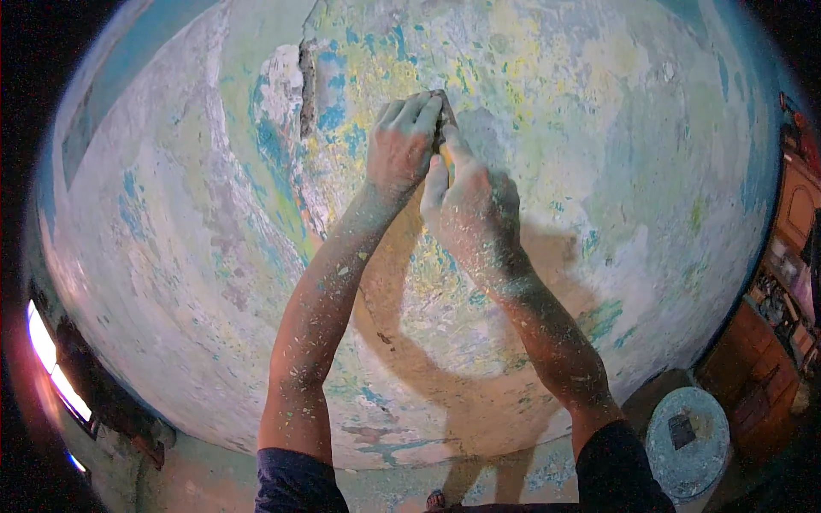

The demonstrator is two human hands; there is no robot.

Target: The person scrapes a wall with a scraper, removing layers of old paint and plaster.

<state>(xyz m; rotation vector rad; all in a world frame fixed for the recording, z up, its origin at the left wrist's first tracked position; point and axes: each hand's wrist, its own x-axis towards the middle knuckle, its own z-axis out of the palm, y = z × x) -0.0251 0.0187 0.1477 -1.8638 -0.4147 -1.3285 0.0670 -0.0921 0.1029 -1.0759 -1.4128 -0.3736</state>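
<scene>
Both my arms reach up to a wall (256,359) of patchy, flaking paint in white, pale green, blue and yellow. My right hand (478,211) grips a scraper (447,115) by what looks like a yellow handle, its index finger stretched along the tool. Against the left side of the scraper's dark flat blade lie the fingers of my left hand (401,144). The blade's far end is at the wall surface. Paint flakes and pale dust cover both hands and forearms. Left of my left hand, a rough vertical gap (308,96) breaks the plaster.
A dusty round stool (660,442) stands low at the right, with a dark square piece (681,431) on top. Beyond it is brown wooden furniture (798,199) with cluttered items. Bright window panes (58,359) show at the left. My foot (436,500) is on the floor below.
</scene>
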